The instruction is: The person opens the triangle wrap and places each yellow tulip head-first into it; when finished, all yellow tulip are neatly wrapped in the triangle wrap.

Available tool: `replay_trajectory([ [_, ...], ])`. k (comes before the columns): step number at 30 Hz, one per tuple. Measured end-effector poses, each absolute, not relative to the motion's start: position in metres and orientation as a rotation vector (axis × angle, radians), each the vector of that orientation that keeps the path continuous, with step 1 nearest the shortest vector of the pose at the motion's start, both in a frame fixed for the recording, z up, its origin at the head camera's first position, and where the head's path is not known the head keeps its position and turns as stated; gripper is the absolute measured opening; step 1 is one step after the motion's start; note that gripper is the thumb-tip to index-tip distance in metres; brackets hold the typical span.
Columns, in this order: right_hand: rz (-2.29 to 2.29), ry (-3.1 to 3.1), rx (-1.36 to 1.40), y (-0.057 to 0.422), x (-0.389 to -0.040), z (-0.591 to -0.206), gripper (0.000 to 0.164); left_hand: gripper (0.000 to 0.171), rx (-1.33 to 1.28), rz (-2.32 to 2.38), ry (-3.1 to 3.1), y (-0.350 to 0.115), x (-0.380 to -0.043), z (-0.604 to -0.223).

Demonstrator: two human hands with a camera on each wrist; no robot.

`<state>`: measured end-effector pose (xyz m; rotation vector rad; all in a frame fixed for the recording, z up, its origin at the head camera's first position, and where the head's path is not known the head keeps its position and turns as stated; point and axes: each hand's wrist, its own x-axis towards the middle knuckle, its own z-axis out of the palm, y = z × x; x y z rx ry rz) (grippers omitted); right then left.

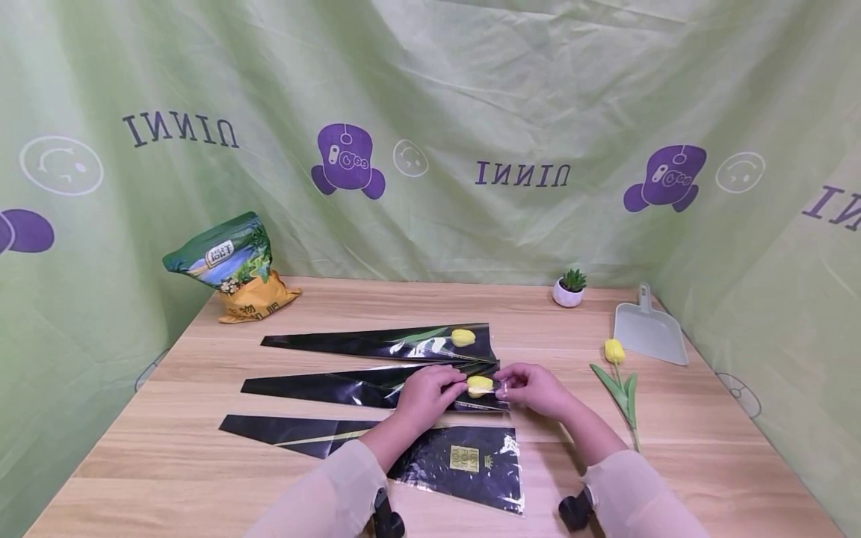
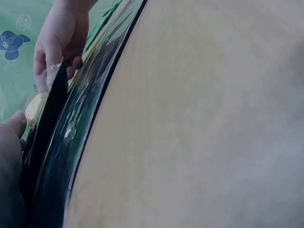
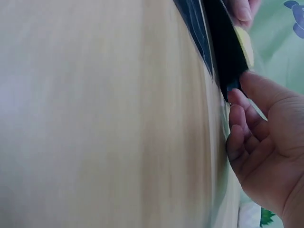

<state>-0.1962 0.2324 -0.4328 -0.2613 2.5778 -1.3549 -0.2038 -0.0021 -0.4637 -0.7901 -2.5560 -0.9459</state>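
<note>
Judging by the desk (image 1: 168, 471), two sleeves are filled or nearly so: the far sleeve (image 1: 336, 345) and the middle sleeve (image 1: 303, 386), mid-desk. The near sleeve (image 1: 433, 467) and loose tulip (image 1: 631, 400), toward the right edge, seem left. The right hand (image 1: 538, 390) pinches the middle sleeve's wide end; the left hand (image 1: 425, 392) curls beside its tulip (image 1: 480, 386), grip unclear. Sleeve runs left-right, bloom pointing right.

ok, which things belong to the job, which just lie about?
Likely job:
middle black tapered plastic sleeve with yellow tulip
far black sleeve
near black sleeve
loose yellow tulip

Apparently lying about:
green-orange printed bag
white-potted green succulent
grey plastic dustpan
</note>
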Motion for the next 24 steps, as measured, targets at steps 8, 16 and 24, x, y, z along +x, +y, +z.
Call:
replay_trajectory([
  [8,-1.348,2.655,-0.149,0.264,-0.186,-0.422,0.036,0.020,-0.782,-0.918,-2.567,-0.006,-0.214,-0.469],
  [16,-1.313,2.757,-0.091,0.296,-0.171,-0.408,0.037,0.024,-0.790,-0.851,-2.626,-0.009,-0.229,-0.467],
  [24,-1.305,2.744,0.012,0.330,-0.155,-0.408,0.043,0.025,-0.794,-0.849,-2.643,-0.012,-0.242,-0.465],
])
